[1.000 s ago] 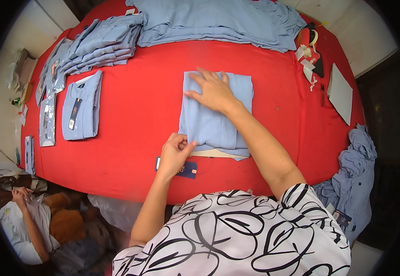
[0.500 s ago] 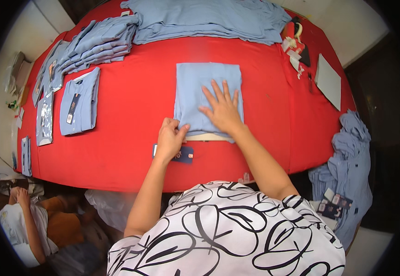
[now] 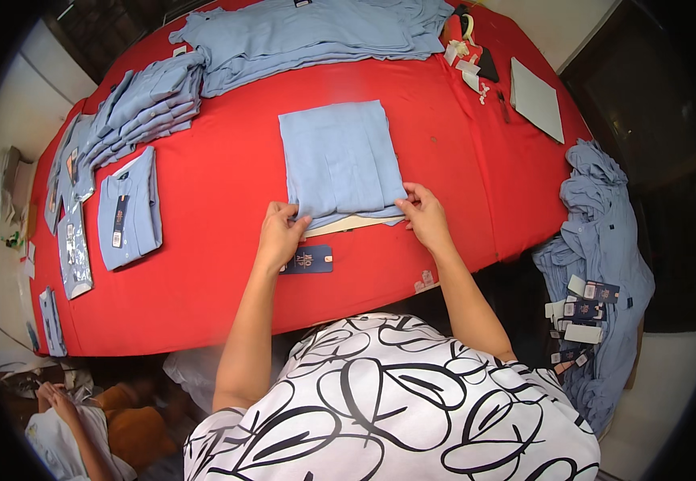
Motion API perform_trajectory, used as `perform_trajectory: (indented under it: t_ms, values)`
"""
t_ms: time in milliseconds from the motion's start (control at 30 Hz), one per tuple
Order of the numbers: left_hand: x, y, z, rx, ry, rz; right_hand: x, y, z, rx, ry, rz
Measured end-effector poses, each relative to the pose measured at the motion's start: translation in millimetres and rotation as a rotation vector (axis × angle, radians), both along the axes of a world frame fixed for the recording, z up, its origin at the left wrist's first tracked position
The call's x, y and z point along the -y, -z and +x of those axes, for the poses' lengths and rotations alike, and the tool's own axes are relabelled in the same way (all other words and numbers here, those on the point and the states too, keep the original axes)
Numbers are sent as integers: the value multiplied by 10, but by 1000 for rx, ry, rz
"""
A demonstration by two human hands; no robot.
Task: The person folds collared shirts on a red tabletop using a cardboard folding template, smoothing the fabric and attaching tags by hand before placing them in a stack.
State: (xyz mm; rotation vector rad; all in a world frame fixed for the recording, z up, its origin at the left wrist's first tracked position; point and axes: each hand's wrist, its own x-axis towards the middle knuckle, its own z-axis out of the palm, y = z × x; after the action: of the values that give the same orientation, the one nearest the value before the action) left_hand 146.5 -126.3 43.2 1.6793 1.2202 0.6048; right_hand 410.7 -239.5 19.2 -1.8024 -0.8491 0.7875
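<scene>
L hand (image 3: 282,228) & R hand (image 3: 425,218) each pinch a near corner of a folded lt.-blue shirt (image 3: 342,156), flat on red-covered counter (image 3: 223,200) w/ pale board (image 3: 356,224) peeking out, prob. to keep its edge even.

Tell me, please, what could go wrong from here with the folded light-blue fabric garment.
Uneven tugging could skew the folded light-blue fabric garment, since the left hand and right hand hold its opposite lower corners.
The cream flat sheet showing below its lower edge might slip out of line.
The dark-blue rectangular tag near the left wrist might get caught or bent.
</scene>
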Motion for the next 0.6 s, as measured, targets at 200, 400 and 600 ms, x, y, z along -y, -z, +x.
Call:
perform_trajectory:
  t_ms: [200, 400, 600]
  values:
    - [18, 90, 5, 29, -8, 12, -66, -7, -11, 229, -71, -183]
    - [37, 76, -57, -20, 47, 41, -28, -58, -48, 445, -122, -88]
    - [44, 69, -51, 43, 15, 9, -25, -96, -72, 452, -102, -76]
